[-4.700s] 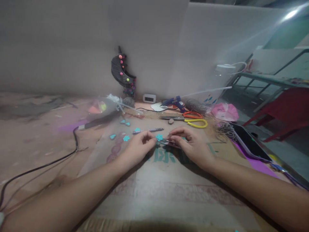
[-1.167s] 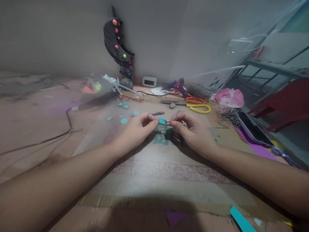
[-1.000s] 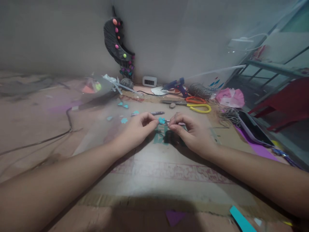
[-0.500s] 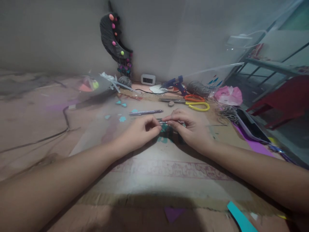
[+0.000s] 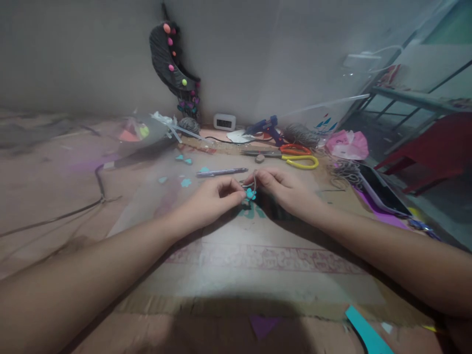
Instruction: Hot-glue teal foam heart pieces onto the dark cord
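Between the thumb and fingers of my left hand [image 5: 217, 196] is a small turquoise flower [image 5: 251, 194], its petals facing me. My right hand [image 5: 282, 187] is closed just to the right of it, pinching a strand of grey yarn [image 5: 255, 178] that loops down to the flower. A thin, shiny sliver shows between the fingertips; I cannot make out what it is. Behind the hands lies a pen [image 5: 222, 172]. Loose turquoise flower cut-outs [image 5: 186, 182] rest left of it on the covered cardboard mat [image 5: 236, 282].
Scissors with yellow and orange handles [image 5: 302, 162] lie beyond my right hand, near a blue glue gun [image 5: 269, 129]. A small white clock [image 5: 224, 121] stands by the wall. A phone [image 5: 383, 191] is at the right; a turquoise strip [image 5: 365, 329] lies at the front.
The turquoise flower has turned into view at my left fingertips. My right hand has shifted slightly, and the yarn loop now hangs beside the flower. The shiny piece shows less.
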The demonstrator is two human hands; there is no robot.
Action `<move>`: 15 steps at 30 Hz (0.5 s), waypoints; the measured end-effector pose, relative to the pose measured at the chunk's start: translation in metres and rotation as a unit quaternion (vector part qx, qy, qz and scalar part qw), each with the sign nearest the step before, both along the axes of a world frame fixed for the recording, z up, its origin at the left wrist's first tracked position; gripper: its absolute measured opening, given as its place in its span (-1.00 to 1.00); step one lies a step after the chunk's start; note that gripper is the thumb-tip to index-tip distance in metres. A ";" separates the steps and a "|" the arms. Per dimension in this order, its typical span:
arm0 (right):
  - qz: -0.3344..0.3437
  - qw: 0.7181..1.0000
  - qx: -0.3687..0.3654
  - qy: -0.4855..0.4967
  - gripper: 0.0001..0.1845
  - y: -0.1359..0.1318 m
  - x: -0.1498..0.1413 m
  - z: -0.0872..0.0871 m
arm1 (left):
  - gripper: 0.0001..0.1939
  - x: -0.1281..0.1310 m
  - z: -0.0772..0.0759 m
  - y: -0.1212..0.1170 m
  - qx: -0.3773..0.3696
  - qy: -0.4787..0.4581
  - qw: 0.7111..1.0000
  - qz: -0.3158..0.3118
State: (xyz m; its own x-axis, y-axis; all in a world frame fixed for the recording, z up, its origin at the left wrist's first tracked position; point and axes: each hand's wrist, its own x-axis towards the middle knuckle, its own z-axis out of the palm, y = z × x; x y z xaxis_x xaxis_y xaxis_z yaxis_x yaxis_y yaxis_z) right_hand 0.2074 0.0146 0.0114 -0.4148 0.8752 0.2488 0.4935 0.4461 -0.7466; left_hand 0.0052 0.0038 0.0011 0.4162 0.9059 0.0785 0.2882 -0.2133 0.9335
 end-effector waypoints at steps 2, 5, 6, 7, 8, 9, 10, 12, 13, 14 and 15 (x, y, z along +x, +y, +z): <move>0.007 0.996 0.079 -0.045 -0.62 0.004 0.004 0.009 | -0.85 0.000 0.001 0.000 -0.006 -0.013 1.000 0.005; 0.016 0.978 0.200 -0.056 -0.68 0.013 0.010 0.017 | -0.84 0.000 -0.001 0.000 -0.019 -0.029 0.999 0.010; 0.020 0.978 0.204 -0.050 -0.67 0.016 0.012 0.017 | -0.84 0.000 -0.002 0.000 -0.023 -0.033 0.999 0.010; 0.026 0.984 0.172 -0.045 -0.62 0.019 0.013 0.017 | -0.84 0.000 -0.003 0.001 -0.026 -0.036 0.999 0.009; 0.028 0.992 0.112 -0.039 -0.55 0.021 0.014 0.016 | -0.85 0.000 -0.004 0.002 -0.030 -0.038 0.999 0.007; 0.023 0.998 0.044 -0.030 -0.47 0.022 0.015 0.015 | -0.84 -0.001 -0.005 0.002 -0.032 -0.040 0.999 0.006; 0.011 1.000 -0.015 -0.020 -0.41 0.023 0.016 0.014 | -0.84 -0.001 -0.005 0.002 -0.035 -0.042 0.998 0.005; -0.024 0.997 -0.066 0.016 -0.38 0.024 0.015 0.011 | -0.84 -0.002 -0.006 0.003 -0.040 -0.043 0.998 0.003; -0.039 0.996 -0.064 0.049 -0.41 0.024 0.015 0.010 | -0.83 -0.002 -0.005 0.003 -0.043 -0.044 0.998 0.004; -0.046 0.993 -0.061 0.088 -0.47 0.024 0.014 0.009 | -0.83 -0.002 -0.005 0.002 -0.045 -0.046 0.998 0.006; -0.046 0.988 -0.068 0.130 -0.54 0.024 0.013 0.008 | -0.83 -0.002 -0.005 0.002 -0.048 -0.049 0.998 0.009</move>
